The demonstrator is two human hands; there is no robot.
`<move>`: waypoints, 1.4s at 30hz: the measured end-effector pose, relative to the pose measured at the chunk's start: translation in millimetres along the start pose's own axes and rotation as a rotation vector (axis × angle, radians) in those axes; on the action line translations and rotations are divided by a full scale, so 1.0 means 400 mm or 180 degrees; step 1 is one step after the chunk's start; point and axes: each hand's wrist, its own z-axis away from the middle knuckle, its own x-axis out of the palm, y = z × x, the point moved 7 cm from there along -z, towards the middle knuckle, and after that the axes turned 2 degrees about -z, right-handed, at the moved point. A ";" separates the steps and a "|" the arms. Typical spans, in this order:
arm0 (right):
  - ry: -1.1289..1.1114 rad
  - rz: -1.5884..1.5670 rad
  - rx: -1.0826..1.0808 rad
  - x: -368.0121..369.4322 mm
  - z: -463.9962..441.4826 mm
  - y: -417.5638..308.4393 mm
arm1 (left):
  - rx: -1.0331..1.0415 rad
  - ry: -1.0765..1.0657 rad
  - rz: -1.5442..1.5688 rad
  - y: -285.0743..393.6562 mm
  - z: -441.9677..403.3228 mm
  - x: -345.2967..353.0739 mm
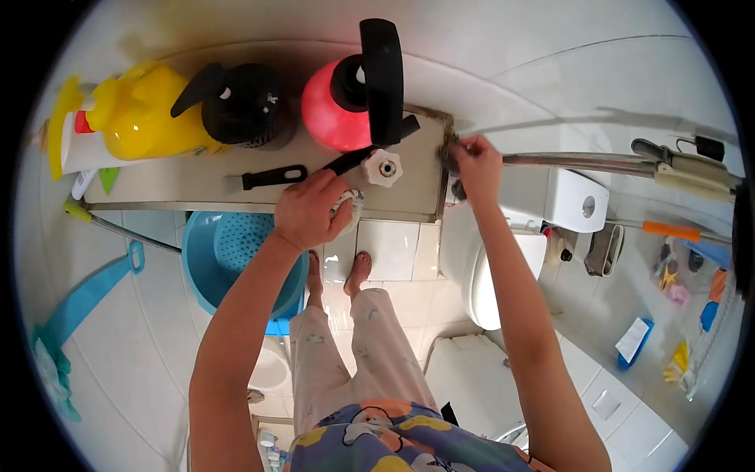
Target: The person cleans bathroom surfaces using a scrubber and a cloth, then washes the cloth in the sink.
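Your left hand (311,208): fingers curled, pinching a crumpled white cloth (348,209) at the front edge of the shelf (425,177).
Your right hand (478,167): fingers closed around a dark fitting (451,155) at the shelf's right end.
White knob (383,167): just beyond the cloth.
Black-handled scraper (271,178): beyond your left hand, to its left.
Pink spray bottle (334,106): upright, farther beyond.
Blue basin (202,263): below your left hand.

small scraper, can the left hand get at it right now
Probably yes: the scraper's handle lies right beside the left hand, with nothing visible between, though the whitish item it holds may need putting down.
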 end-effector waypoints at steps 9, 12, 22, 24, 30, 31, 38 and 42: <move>-0.0110 0.0213 -0.0089 0.006 -0.027 -0.032 | 0.0022 0.0016 0.0093 0.002 0.000 -0.005; -0.0090 0.0059 0.0330 0.019 -0.041 0.005 | -0.0003 -0.0015 0.0189 0.004 0.003 -0.012; 0.0230 -0.0442 0.0684 0.035 -0.061 0.060 | 0.0063 0.0088 0.0097 -0.003 0.005 -0.006; 0.0459 -0.0526 0.0481 0.008 -0.021 0.001 | 0.0066 0.0094 0.0086 0.004 0.001 -0.008; 0.1014 -0.0295 -0.0806 -0.007 0.056 -0.072 | 0.0062 0.0080 -0.0012 0.000 0.004 -0.008; 0.0762 -0.0077 -0.0753 0.004 0.066 -0.070 | 0.0045 0.0009 0.0000 -0.003 0.004 -0.002; 0.0027 -0.0023 -0.0487 -0.039 0.175 -0.027 | 0.0018 -0.0082 0.0228 -0.001 0.004 -0.002; 0.0401 -0.0577 -0.0509 -0.085 0.218 -0.042 | 0.0038 -0.0113 0.0263 0.001 0.002 0.001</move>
